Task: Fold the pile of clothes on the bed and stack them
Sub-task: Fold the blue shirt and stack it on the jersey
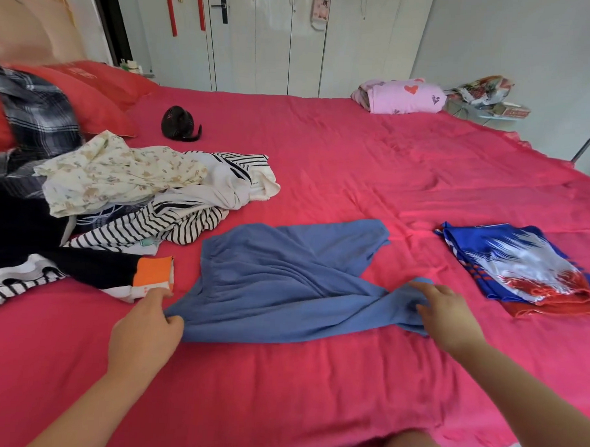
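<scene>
Left hand (146, 328) pinches near-left corner of soft plain blue cloth garment (277, 280), right hand (447, 314) curls around its bunched right end; garment lies crumpled, half-spread on red bedsheet (313, 393).

The bed (313, 386) wears a pink-red sheet. A loose pile (136, 189) of clothes spreads along its left edge, below red pillows (100, 93). A blue garment (277, 283) lies mid-bed toward the near edge, with a folded jersey (521, 263) to its right. A black fan (178, 127) sits beside the pillows, and a pink bundle (400, 96) lies at the far edge.

Home bedroom: bed (323, 157), wardrobe (271, 39).
</scene>
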Available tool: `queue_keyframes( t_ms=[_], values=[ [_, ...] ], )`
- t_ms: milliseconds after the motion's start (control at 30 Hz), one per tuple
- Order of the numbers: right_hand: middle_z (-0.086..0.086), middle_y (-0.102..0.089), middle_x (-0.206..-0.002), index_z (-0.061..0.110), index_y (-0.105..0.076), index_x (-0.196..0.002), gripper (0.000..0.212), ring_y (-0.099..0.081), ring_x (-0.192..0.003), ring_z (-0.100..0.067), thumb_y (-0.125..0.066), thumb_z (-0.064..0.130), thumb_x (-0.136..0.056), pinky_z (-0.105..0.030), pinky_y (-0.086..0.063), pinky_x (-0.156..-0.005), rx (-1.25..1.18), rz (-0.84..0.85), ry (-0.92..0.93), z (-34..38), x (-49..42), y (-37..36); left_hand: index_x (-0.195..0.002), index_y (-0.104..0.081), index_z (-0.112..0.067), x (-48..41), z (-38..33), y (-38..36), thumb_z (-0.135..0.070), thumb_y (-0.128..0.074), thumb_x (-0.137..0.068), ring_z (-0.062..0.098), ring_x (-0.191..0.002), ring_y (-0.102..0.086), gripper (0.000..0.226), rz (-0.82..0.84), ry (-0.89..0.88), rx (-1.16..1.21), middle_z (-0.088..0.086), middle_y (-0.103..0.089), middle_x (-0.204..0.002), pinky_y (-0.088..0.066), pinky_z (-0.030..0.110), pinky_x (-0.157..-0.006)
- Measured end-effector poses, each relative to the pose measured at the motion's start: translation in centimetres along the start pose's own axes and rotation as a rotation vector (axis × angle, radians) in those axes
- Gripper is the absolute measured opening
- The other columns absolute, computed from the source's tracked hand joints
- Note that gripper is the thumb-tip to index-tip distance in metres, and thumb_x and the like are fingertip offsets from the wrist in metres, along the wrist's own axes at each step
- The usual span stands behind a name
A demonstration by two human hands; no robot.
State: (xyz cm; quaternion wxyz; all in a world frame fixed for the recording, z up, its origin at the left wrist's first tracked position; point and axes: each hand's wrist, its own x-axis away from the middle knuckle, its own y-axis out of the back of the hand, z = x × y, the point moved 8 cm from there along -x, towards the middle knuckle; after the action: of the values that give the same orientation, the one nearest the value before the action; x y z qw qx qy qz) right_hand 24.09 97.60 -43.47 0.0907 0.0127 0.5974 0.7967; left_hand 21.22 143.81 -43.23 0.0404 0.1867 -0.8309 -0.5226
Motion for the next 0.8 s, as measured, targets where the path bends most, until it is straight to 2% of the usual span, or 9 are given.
queue_keyframes(
  t_ms=[100,167,300,367,467,567,667,733,800],
  values=[
    [-0.004,-0.042,-0.14,0.028,-0.036,-0.141,0.062,-0.042,-0.124,-0.029,-0.054,0.011,-0.084,-0.038,-0.042,-0.097,0.177,0.076,0.039,1.2,-1.0,-1.2,-0.11,-0.064,-0.01,0.9,-1.7,-0.9,-0.006,-0.065,-0.074,0.035,-0.103,-0.054,0.036,0.02,-0.154,-0.049,0.014,-0.058,-0.108,-0.043,0.043,-0.081],
    [0.002,-0.038,-0.14,0.032,-0.032,-0.142,0.066,-0.037,-0.128,-0.024,-0.059,0.018,-0.082,-0.037,-0.04,-0.097,0.292,0.132,0.027,1.4,-1.7,-1.8,-0.111,-0.065,-0.015,2.1,-4.3,-1.8,-0.025,-0.07,-0.078,0.028,-0.106,-0.055,0.035,0.055,-0.365,-0.01,0.006,-0.059,-0.11,-0.042,0.04,-0.085],
    [0.0,-0.05,-0.124,0.02,-0.055,-0.112,0.027,-0.045,-0.12,-0.021,-0.048,0.019,-0.086,-0.033,-0.041,-0.09,0.547,0.104,0.06,1.1,-2.6,-1.4,-0.137,-0.041,-0.033,4.1,-6.8,-5.8,-0.07,-0.057,-0.068,0.014,-0.124,-0.04,0.079,0.325,-0.624,-0.23,-0.009,-0.045,-0.128,-0.031,0.032,-0.099],
    [-0.003,-0.057,-0.116,0.018,-0.057,-0.108,0.025,-0.051,-0.113,-0.023,-0.047,0.017,-0.086,-0.033,-0.044,-0.086,0.568,0.088,0.054,0.6,-3.4,0.0,-0.142,-0.027,-0.039,3.9,-6.4,-7.2,-0.064,-0.055,-0.076,0.011,-0.126,-0.033,0.076,0.394,-0.621,-0.352,-0.011,-0.038,-0.13,-0.028,0.029,-0.102],
    [-0.015,-0.064,-0.104,0.013,-0.065,-0.097,0.021,-0.06,-0.099,-0.032,-0.051,0.009,-0.081,-0.037,-0.049,-0.08,0.317,-0.035,0.043,0.9,-4.7,4.4,-0.135,-0.042,-0.039,3.1,-6.9,-6.8,-0.042,-0.043,-0.094,0.014,-0.12,-0.041,0.041,0.328,-0.64,-0.382,-0.008,-0.045,-0.122,-0.036,0.03,-0.096],
    [-0.024,-0.064,-0.089,0.004,-0.065,-0.086,0.017,-0.06,-0.086,-0.04,-0.054,-0.005,-0.076,-0.042,-0.046,-0.072,0.065,-0.304,0.08,2.0,-4.2,10.7,-0.12,-0.059,-0.027,2.4,-7.9,-4.6,-0.028,-0.037,-0.097,0.021,-0.11,-0.054,0.031,0.179,-0.625,-0.153,-0.001,-0.059,-0.11,-0.044,0.035,-0.087],
    [-0.026,-0.063,-0.08,-0.002,-0.063,-0.083,0.019,-0.058,-0.078,-0.044,-0.063,-0.013,-0.068,-0.045,-0.046,-0.068,0.063,-0.587,0.211,2.0,-1.0,15.4,-0.109,-0.067,-0.014,2.7,-8.8,-2.3,-0.029,-0.033,-0.089,0.025,-0.096,-0.061,0.042,0.082,-0.683,0.071,0.006,-0.067,-0.098,-0.049,0.036,-0.08],
    [-0.024,-0.064,-0.072,-0.002,-0.062,-0.078,0.023,-0.06,-0.07,-0.043,-0.07,-0.016,-0.061,-0.046,-0.049,-0.063,0.177,-0.564,0.271,0.8,1.1,14.8,-0.102,-0.07,-0.012,3.8,-9.3,-1.7,-0.028,-0.036,-0.088,0.023,-0.086,-0.065,0.04,0.076,-0.817,0.062,0.005,-0.068,-0.089,-0.052,0.032,-0.074],
    [-0.017,-0.064,-0.066,0.004,-0.064,-0.072,0.024,-0.063,-0.064,-0.037,-0.075,-0.012,-0.058,-0.044,-0.05,-0.057,0.284,-0.372,0.313,-0.9,2.6,11.9,-0.1,-0.069,-0.017,4.9,-9.4,-2.6,-0.024,-0.041,-0.092,0.019,-0.089,-0.064,0.03,0.186,-0.909,-0.03,0.001,-0.067,-0.091,-0.05,0.027,-0.074]
  ],
)
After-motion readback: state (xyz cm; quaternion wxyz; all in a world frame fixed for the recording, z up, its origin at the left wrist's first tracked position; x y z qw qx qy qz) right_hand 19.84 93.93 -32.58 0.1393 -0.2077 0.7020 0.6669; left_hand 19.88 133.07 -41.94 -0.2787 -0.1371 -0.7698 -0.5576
